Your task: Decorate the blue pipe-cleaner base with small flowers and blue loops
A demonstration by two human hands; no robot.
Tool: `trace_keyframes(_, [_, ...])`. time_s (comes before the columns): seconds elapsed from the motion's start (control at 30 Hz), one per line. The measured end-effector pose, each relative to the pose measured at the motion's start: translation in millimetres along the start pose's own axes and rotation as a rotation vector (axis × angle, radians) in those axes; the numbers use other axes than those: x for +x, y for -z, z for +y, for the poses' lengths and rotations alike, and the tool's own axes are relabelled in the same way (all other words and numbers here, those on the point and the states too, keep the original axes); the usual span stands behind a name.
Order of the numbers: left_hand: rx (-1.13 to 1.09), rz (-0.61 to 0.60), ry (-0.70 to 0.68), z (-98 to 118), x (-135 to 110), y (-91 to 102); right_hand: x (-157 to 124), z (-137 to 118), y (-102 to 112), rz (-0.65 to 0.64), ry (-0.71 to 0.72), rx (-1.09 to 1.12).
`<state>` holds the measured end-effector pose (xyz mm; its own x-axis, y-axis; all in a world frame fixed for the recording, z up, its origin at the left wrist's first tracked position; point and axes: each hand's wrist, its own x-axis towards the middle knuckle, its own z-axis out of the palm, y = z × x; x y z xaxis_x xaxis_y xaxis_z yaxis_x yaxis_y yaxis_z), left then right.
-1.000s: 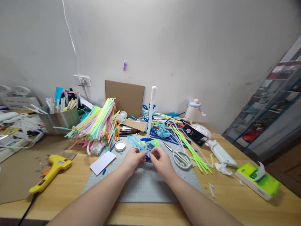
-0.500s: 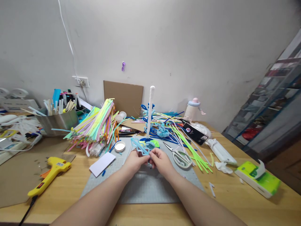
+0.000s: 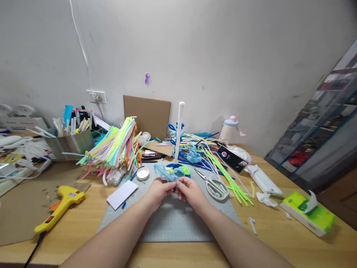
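Observation:
Low over the grey cutting mat [image 3: 173, 227], my left hand [image 3: 159, 191] and my right hand [image 3: 190, 190] meet at the fingertips. Both pinch a light blue pipe cleaner [image 3: 160, 171], bent into zigzags, that sticks up to the left above my fingers. Its lower part is hidden by my hands. Just behind stands a tall white wrapped stem [image 3: 178, 130] with blue looped pipe cleaners around it and blue, green and yellow pieces at its base. Scissors [image 3: 214, 187] lie to the right of my right hand.
Left are a pipe cleaner bundle [image 3: 114, 149], a white card [image 3: 122, 194], a small white dish [image 3: 142, 173] and a yellow glue gun [image 3: 60, 208]. Rightward lie green pipe cleaners [image 3: 228, 178], a phone [image 3: 232, 158] and a tissue pack [image 3: 308, 212]. Cardboard [image 3: 147, 115] leans on the wall.
My fingers have shifted slightly on the light blue pipe cleaner, which now tilts a little lower and further left. The camera view has moved slightly; other things lie as before.

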<state>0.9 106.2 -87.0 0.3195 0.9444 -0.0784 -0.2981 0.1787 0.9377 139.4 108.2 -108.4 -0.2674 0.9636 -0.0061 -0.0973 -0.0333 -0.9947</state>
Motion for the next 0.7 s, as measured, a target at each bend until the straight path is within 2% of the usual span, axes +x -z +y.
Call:
trace_keyframes(0.2, [-0.111,-0.018,0.047,1,1,0.2,1,-1,1,0.045,-0.030,0.035])
trace_keyframes(0.33, [-0.188,-0.067,0.034,3,1,0.0,-1,-7,3,0.044,-0.088,0.185])
trace_keyframes(0.43, [-0.160,-0.041,0.003,7,0,-0.1,-6,-15,4,-0.029,-0.240,0.453])
trace_keyframes(0.53, [-0.066,-0.033,-0.062,11,-2,-0.7,-11,-23,5,-0.155,-0.423,0.665])
trace_keyframes(0.6, [-0.012,-0.060,-0.086,14,-4,-1.7,-13,-27,6,-0.228,-0.497,0.717])
trace_keyframes(0.7, [0.056,-0.116,-0.052,18,-8,-3.7,-14,-29,8,-0.304,-0.579,0.730])
